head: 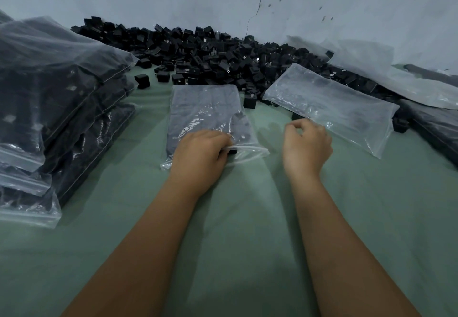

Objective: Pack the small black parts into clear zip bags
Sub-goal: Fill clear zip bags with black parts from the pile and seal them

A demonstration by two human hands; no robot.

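A clear zip bag (205,110) partly filled with small black parts lies flat on the green cloth in front of me. My left hand (200,153) grips its near open edge, fingers curled round the plastic, with one black part (231,152) at the mouth. My right hand (306,145) hovers to the right of the bag, blurred, fingers loosely curled and holding nothing. A big heap of loose black parts (210,53) stretches along the wall behind the bag.
A stack of filled zip bags (49,108) stands at the left. A pile of empty clear bags (332,108) lies at the right, partly over the heap. More filled bags (433,123) sit at the far right. Green cloth (247,217) covers the surface.
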